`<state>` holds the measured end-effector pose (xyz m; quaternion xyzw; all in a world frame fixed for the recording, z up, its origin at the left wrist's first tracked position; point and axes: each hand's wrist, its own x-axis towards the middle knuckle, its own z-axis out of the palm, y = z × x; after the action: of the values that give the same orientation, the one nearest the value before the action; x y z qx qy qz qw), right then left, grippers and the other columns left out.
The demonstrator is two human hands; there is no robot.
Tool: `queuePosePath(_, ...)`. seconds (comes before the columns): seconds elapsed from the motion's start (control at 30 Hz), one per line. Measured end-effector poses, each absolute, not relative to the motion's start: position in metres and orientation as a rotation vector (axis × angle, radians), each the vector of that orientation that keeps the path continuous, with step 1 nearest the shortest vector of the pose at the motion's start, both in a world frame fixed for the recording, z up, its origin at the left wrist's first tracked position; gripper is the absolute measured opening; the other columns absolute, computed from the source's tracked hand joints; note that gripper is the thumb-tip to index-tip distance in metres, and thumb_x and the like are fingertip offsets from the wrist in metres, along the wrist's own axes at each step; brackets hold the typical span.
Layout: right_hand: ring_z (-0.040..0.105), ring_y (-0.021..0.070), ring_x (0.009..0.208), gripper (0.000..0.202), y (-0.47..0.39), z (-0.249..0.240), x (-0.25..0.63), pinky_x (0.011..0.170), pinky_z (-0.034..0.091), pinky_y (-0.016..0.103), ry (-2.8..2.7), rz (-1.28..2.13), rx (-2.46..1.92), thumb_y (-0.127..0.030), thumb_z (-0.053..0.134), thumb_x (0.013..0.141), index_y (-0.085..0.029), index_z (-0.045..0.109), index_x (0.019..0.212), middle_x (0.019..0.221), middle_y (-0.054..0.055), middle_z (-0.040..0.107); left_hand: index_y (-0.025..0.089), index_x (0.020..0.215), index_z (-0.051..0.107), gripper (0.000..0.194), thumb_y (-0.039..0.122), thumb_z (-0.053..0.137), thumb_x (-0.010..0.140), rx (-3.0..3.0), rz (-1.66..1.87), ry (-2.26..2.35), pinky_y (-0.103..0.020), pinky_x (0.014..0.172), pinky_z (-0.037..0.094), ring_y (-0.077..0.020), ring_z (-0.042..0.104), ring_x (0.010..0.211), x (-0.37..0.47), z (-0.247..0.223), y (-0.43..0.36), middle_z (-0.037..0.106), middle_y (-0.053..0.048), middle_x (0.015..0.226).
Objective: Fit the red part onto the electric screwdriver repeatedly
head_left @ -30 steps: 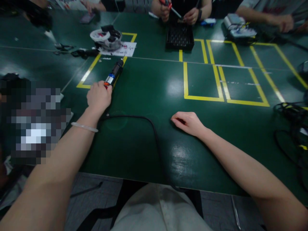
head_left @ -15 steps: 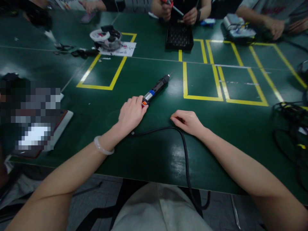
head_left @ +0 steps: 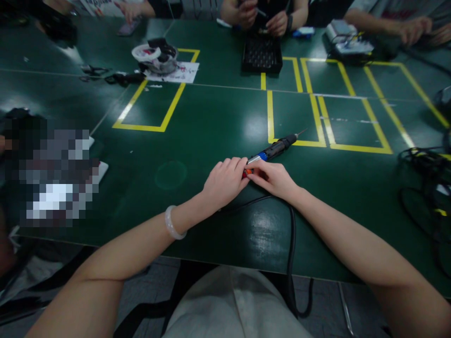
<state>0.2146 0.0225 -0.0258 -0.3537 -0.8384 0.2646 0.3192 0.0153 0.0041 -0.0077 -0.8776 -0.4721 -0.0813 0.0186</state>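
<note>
An electric screwdriver (head_left: 276,149), black with a blue ring and a red-orange rear end, points to the far right above the green table. My left hand (head_left: 225,182) is closed over its rear part, with the palm down. My right hand (head_left: 276,179) meets the left one there, thumb and index finger pinching the red-orange end. The bit tip is free, over the corner of a yellow tape frame. Beneath my hands a black cable (head_left: 293,244) runs over the near table edge. My fingers partly hide the screwdriver's rear.
Yellow tape rectangles (head_left: 298,143) mark the green table (head_left: 197,122). Across it, a co-worker's hands (head_left: 276,23) work over a black tray (head_left: 262,56). A bowl of parts (head_left: 160,58) stands on paper at the back left. Tangled cables (head_left: 423,173) lie at the right.
My left hand has moved right and slightly nearer with the screwdriver. My right hand, apart from it before, now pinches its rear end. The cable has shifted right.
</note>
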Motion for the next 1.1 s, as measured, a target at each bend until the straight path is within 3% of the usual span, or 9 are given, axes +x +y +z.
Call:
queuePosePath(0.1,0.051,0.0090,0.056,0.011,0.0225,-0.0248,0.2128,0.055,0.039,0.021,-2.071,0.871,-0.944,-0.029,0.062,0.094,-0.019,0.062,0.100,0.066,-0.005,0.057,0.010,0.139,0.049,0.050,0.044,0.057,0.104,-2.754,-0.245,-1.455,-0.040,0.085,0.045,-0.0307,0.058,0.108,0.0137,-0.0078,0.0032,0.062,-0.017,0.126)
queuePosePath(0.23,0.047,0.0066,0.046,0.020,0.0251,-0.0258,0.2111,0.045,0.036,0.019,-1.754,1.244,-0.937,-0.036,0.066,0.091,-0.019,0.056,0.094,0.061,-0.008,0.051,0.009,0.144,0.044,0.062,0.047,0.064,0.099,-2.784,-0.246,-1.437,-0.039,0.088,0.044,-0.0312,0.057,0.111,0.0097,-0.0069,0.0033,0.059,-0.018,0.131)
queuePosePath(0.33,0.046,0.0063,0.045,0.023,0.0253,-0.0259,0.2106,0.044,0.037,0.019,-1.694,1.312,-0.919,-0.037,0.068,0.089,-0.019,0.055,0.093,0.060,-0.008,0.051,0.009,0.146,0.044,0.064,0.046,0.066,0.098,-2.804,-0.247,-1.434,-0.039,0.088,0.044,-0.0311,0.057,0.111,0.0078,-0.0069,0.0038,0.059,-0.018,0.132)
queuePosePath(0.53,0.047,0.0075,0.052,0.007,0.0187,-0.0214,0.2135,0.053,0.038,0.020,-2.134,0.849,-0.874,-0.022,0.063,0.089,-0.020,0.057,0.093,0.062,-0.007,0.053,0.008,0.145,0.044,0.065,0.046,0.066,0.098,-2.828,-0.270,-1.428,-0.040,0.088,0.045,-0.0316,0.056,0.111,0.0062,-0.0085,0.0053,0.058,-0.019,0.133)
queuePosePath(0.73,0.061,0.0141,0.072,0.009,0.0194,-0.0225,0.2189,0.064,0.040,0.025,-2.513,0.311,-0.711,-0.024,0.054,0.098,-0.020,0.061,0.095,0.084,0.003,0.069,0.009,0.147,0.042,0.068,0.045,0.070,0.095,-2.838,-0.265,-1.425,-0.040,0.088,0.045,-0.0313,0.056,0.110,0.0054,-0.0083,0.0056,0.057,-0.018,0.135)
queuePosePath(0.93,0.059,0.0146,0.067,0.027,0.0197,-0.0175,0.2202,0.062,0.039,0.027,-2.530,0.263,-0.673,-0.041,0.055,0.100,-0.020,0.064,0.087,0.076,0.003,0.066,0.011,0.147,0.042,0.072,0.050,0.071,0.094,-2.820,-0.208,-1.427,-0.039,0.086,0.045,-0.0317,0.057,0.110,0.0058,-0.0074,0.0062,0.058,-0.018,0.134)
queuePosePath(1.1,0.057,0.0134,0.064,0.027,0.0175,-0.0166,0.2189,0.060,0.038,0.027,-2.495,0.240,-0.656,-0.038,0.054,0.100,-0.019,0.067,0.086,0.073,0.003,0.065,0.008,0.146,0.044,0.079,0.065,0.064,0.094,-2.797,-0.201,-1.443,-0.040,0.085,0.045,-0.0319,0.058,0.107,0.0085,-0.0072,0.0052,0.059,-0.020,0.131)
